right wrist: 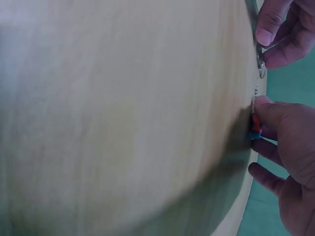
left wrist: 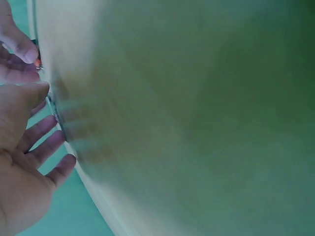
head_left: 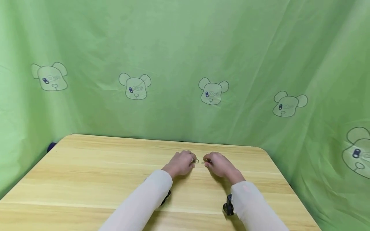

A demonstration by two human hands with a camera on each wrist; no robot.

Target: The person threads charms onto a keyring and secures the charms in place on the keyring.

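My left hand (head_left: 181,162) pinches a small metal key ring (right wrist: 261,65) between thumb and fingertips; the ring's loop juts out toward the other hand. Whatever else hangs from it is hidden by the fingers. Facing it, a short gap away, my right hand (head_left: 220,164) pinches a small red and blue keychain charm (right wrist: 256,123). A short silvery chain (right wrist: 256,90) sticks out from the charm toward the ring. Ring and chain look apart. Both hands are low over the table, and the charm's exact shape is partly covered.
The light wooden table (head_left: 86,179) stretches around both arms, with its far edge just beyond the hands. Behind it hangs a green curtain (head_left: 173,38) printed with bear heads. A small dark object (head_left: 51,147) shows past the table's left edge.
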